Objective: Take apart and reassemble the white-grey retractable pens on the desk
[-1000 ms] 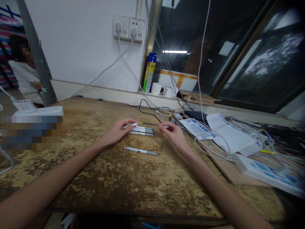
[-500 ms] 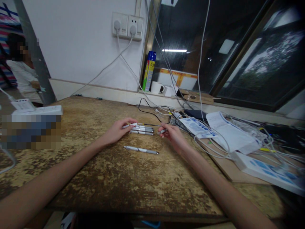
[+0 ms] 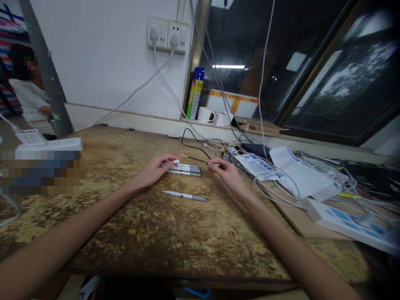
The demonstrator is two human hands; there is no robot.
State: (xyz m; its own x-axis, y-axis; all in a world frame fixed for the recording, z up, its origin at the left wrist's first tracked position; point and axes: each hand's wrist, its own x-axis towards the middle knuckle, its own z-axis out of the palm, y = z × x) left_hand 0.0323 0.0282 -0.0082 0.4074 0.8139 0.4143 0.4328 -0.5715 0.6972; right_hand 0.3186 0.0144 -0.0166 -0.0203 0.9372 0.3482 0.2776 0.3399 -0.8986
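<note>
Several grey-and-white pens lie side by side on the worn wooden table. My left hand rests at their left end, fingers pinched on a white pen barrel. My right hand is at their right end, fingers closed on the end of a thin dark refill that points left towards the barrel. One more pen lies alone, nearer to me, between my forearms.
White leaflets, flat boxes and tangled cables crowd the table's right side. A spray can and a mug stand on the sill. A power strip lies at the left; a person sits beyond it.
My right hand dipped towards the table, then rose again to the refill's end. The refill's left tip now sits a little higher and apart from the barrel. My left hand barely moved.
</note>
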